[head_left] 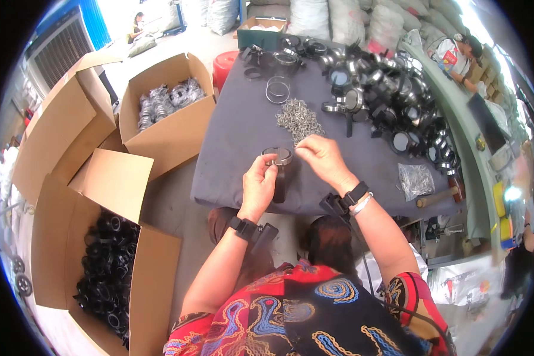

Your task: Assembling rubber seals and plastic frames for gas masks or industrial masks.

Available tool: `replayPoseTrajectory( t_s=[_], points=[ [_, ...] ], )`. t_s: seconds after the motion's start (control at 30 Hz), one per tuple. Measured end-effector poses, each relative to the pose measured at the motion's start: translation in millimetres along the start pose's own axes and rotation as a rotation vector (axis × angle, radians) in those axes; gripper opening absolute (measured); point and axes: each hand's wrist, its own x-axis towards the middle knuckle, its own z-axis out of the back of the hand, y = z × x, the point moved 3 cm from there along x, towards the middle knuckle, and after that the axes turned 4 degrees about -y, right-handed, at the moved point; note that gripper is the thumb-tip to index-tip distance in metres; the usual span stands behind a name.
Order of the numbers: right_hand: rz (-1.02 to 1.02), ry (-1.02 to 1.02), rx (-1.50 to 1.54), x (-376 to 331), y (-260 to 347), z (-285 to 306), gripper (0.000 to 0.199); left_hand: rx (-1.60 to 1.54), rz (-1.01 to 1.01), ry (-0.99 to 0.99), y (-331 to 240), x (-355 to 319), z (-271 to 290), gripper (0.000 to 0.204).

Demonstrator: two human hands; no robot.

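Silver metal ring with black handle [280, 180] may slip if my left hand [258, 183] loosens its pinch; right hand [326, 159] curled, can't tell its grip.

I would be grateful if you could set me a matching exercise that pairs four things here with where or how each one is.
Things
1. Left hand
2. Small metal pieces
3. Clear plastic bag
4. Dark green box

Places and states
A. On the right part of the table, beside a wooden handle
B. At the table's far left corner
C. Holding a ring with a black handle
D. In a loose, silvery heap on the table

Right pairs: 1-C, 2-D, 3-A, 4-B
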Motion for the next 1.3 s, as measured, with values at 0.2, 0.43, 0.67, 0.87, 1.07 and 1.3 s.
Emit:
replayPoseTrajectory(
  t_s=[0.2,0.43,0.67,0.87,1.07,1.3],
  points=[
    [-0.286,0.111,-0.517,12.6,-55.5,8.9,0.013,-0.082,-0.056,-0.001,7.6,0.8,-4.5,0.018],
    [-0.12,0.061,-0.299,23.2,-38.5,-1.5,0.013,-0.072,-0.027,-0.012,2.8,-0.2,-3.6,0.018],
    [0.074,0.279,-0.471,19.6,-38.0,-7.6,0.011,-0.057,-0.041,-0.002,3.9,0.2,-1.7,0.018],
    [-0.047,0.248,-0.37,15.2,-39.6,-3.1,0.005,-0.131,0.013,-0.029,3.6,-0.4,-3.6,0.016],
    [-0.023,0.145,-0.254,9.1,-26.9,-0.9,0.006,-0.06,-0.031,-0.002,4.1,-0.2,-2.4,0.017],
    [0.008,0.049,0.159,-21.2,25.8,-12.5,0.01,-0.056,-0.015,-0.012,4.8,3.1,-1.4,0.015]
  ],
)
